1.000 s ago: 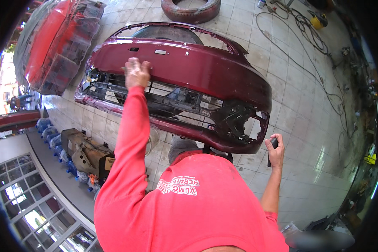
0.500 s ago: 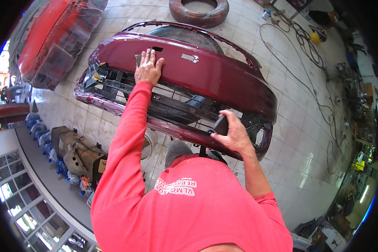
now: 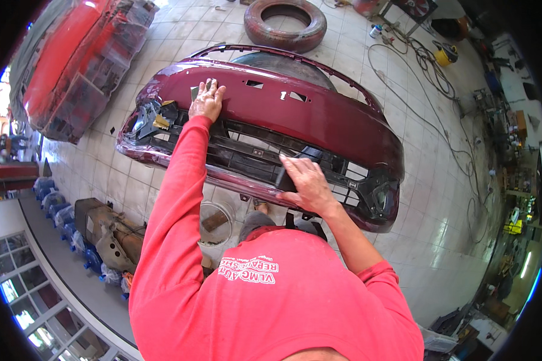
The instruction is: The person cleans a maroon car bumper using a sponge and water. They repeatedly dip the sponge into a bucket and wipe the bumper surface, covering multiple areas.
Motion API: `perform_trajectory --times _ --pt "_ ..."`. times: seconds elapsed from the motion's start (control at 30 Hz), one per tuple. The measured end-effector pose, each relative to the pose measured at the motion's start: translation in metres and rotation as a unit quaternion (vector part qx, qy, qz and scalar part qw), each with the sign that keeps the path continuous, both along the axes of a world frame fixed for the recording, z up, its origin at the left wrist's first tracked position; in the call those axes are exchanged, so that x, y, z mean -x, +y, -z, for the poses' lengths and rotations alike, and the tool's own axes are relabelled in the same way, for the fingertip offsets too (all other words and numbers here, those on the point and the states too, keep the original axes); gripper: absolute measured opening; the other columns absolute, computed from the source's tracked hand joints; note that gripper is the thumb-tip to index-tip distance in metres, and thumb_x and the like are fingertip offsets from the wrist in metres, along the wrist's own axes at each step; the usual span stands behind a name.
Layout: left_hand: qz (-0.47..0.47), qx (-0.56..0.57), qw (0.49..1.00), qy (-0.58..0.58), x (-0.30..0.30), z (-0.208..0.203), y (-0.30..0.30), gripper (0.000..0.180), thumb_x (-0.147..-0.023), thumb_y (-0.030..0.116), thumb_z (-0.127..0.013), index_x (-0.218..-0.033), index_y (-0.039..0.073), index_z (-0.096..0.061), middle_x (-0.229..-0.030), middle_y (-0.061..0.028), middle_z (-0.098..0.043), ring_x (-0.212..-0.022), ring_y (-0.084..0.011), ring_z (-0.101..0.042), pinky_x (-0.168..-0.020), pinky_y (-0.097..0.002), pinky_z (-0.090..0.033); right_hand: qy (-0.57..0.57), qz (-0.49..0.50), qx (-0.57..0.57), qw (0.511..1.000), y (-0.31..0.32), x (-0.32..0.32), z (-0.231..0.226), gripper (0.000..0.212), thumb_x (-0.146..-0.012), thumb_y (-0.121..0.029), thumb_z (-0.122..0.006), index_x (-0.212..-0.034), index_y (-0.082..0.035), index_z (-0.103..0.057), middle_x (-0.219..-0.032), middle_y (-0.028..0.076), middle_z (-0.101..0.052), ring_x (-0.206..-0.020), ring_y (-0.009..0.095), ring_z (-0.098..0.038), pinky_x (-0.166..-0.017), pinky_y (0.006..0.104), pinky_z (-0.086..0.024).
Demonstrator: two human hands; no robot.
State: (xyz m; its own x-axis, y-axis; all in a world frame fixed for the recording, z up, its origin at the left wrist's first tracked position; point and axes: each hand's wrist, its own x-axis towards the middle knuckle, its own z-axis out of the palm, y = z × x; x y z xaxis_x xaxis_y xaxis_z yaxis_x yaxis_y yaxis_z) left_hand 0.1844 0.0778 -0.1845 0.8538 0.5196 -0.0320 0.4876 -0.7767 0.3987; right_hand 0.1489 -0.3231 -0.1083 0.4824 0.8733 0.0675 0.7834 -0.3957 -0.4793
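Observation:
A dark red car bumper cover (image 3: 247, 108) lies across in front of me, with a black grille along its nearer side. My left hand (image 3: 206, 102) reaches far over it, fingers stretched and laid against the painted face. Under these fingers a small greenish-grey piece of sandpaper (image 3: 194, 93) sticks out on the left. My right hand (image 3: 309, 183) is over the grille's near edge, thumb and fingers curled round a dark flat sanding pad (image 3: 281, 176). Most of the pad is hidden by the hand.
A tire (image 3: 285, 41) lies beyond the bumper on the tiled floor. A white bucket (image 3: 223, 236) with a brown block inside stands near my feet. Cables (image 3: 424, 60) trail at the right. A red car part wrapped in plastic (image 3: 63, 84) is at the upper left.
My view has shifted a little. The left hand has slid left over the painted face, taking the sandpaper along. My right hand has moved left along the grille with the sanding pad.

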Motion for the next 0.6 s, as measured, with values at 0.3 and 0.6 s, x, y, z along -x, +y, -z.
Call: perform_trajectory --times 0.3,0.6 --pt "0.185 0.475 0.856 -0.084 0.062 -0.132 -0.106 0.096 -0.097 0.005 -0.069 -0.173 0.026 -0.014 -0.144 -0.0171 -0.063 -0.096 -0.0195 -0.073 -0.057 -0.0225 -0.053 0.236 0.082 -0.224 0.942 0.048 -0.047 -0.018 0.099 -0.078 -0.048 -0.093 -0.15 0.006 -0.053 -0.135 0.018 -0.066 -0.11 0.024 -0.068 -0.095 0.037 -0.057" --pt "0.203 0.442 0.872 -0.048 0.097 -0.114 -0.197 0.02 -0.091 0.01 -0.08 -0.106 -0.001 -0.072 -0.094 -0.0034 -0.072 -0.084 -0.0115 -0.061 -0.077 -0.0322 -0.053 0.611 -0.011 -0.198 0.767 -0.035 -0.059 -0.015 0.053 -0.089 -0.022 -0.088 -0.133 -0.006 -0.063 -0.124 0.007 -0.068 -0.113 0.013 -0.065 -0.092 0.0326 -0.056"
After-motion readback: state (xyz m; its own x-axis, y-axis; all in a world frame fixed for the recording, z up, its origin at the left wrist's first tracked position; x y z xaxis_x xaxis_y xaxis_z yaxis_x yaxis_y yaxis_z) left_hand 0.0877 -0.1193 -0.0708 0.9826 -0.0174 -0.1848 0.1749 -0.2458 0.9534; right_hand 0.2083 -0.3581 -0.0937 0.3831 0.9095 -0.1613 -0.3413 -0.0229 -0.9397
